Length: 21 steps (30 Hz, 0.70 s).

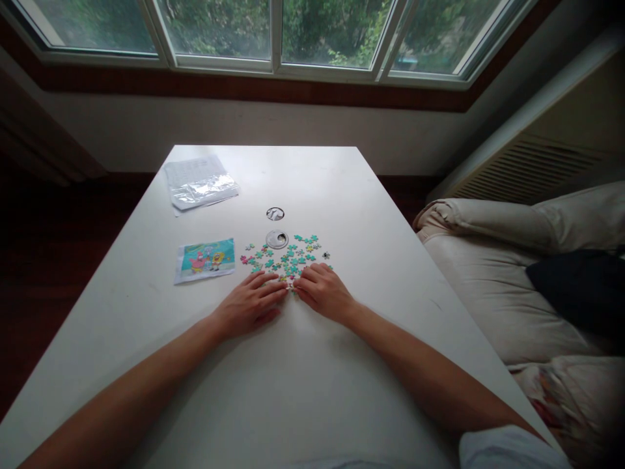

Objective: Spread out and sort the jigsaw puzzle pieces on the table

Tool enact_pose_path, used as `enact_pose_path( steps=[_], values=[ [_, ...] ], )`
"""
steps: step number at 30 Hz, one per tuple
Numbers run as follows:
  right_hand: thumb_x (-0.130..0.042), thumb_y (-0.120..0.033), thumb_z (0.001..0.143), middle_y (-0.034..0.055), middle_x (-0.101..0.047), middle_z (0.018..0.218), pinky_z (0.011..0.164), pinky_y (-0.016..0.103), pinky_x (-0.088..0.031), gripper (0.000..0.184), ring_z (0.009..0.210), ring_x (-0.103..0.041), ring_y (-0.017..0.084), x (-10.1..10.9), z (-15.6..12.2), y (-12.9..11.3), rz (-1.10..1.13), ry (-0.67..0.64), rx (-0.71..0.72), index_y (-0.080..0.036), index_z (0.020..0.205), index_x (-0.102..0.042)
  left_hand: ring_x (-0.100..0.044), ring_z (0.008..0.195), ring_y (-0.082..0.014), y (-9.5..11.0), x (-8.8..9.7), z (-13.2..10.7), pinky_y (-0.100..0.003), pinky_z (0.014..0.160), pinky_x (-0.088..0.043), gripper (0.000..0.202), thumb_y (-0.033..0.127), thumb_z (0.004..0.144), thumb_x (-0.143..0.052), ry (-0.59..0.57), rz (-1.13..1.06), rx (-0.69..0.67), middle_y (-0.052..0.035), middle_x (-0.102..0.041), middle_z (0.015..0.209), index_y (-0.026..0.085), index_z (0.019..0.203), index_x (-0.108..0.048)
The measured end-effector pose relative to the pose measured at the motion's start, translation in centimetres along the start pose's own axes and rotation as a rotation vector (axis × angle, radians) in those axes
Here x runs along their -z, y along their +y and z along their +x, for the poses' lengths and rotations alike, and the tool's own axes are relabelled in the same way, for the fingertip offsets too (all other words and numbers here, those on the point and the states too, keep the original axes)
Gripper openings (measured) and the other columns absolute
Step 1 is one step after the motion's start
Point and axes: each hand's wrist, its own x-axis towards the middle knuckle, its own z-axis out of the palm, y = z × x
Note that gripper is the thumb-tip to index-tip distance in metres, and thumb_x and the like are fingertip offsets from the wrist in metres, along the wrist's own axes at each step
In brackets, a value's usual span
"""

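Observation:
Many small jigsaw puzzle pieces (293,264), mostly turquoise with some pink and yellow, lie loose on the white table (288,391). My left hand (256,299) rests at their near left edge, fingers stretched out and palm down. Facing it from the right, my right hand (323,291) has its fingers bent inward over the near pieces. Its fingertips touch the pile close to my left fingertips; whatever lies under them is hidden. Left of the pieces is a picture sheet (205,260) with a pink and a yellow cartoon figure on turquoise.
A clear plastic bag with papers (201,184) lies at the table's far left. Behind the pieces are a round grey lid (277,239) and a round hole (275,213) in the tabletop. A beige sofa (469,260) stands at the right, and windows (273,32) run beyond the table.

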Motion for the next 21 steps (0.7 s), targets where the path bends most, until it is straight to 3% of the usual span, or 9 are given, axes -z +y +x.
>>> enact_pose_path(
  steps=[13, 21],
  values=[
    [-0.053, -0.033, 0.102, 0.0069, -0.063, 0.090, 0.086, 0.036, -0.034, 0.022, 0.093, -0.050, 0.021, 0.2, 0.0, 0.3, 0.036, 0.039, -0.064, -0.020, 0.095, -0.068, -0.058, 0.118, -0.0248, -0.1, 0.3, -0.2, -0.044, 0.104, -0.047, 0.029, 0.029, 0.099, -0.055, 0.109, -0.189, 0.052, -0.0071, -0.070, 0.122, 0.023, 0.126, -0.062],
    [-0.056, -0.036, 0.099, 0.0066, -0.064, 0.096, 0.084, 0.035, -0.035, 0.019, 0.095, -0.052, 0.021, 1.3, -1.2, 1.1, 0.057, -0.095, 0.108, -0.021, 0.101, -0.067, -0.057, 0.116, -0.0240, -0.6, 0.0, -0.5, -0.045, 0.104, -0.047, 0.033, 0.020, 0.097, -0.053, 0.143, -0.140, 0.120, -0.0074, -0.068, 0.124, 0.024, 0.128, -0.061]
  ],
)
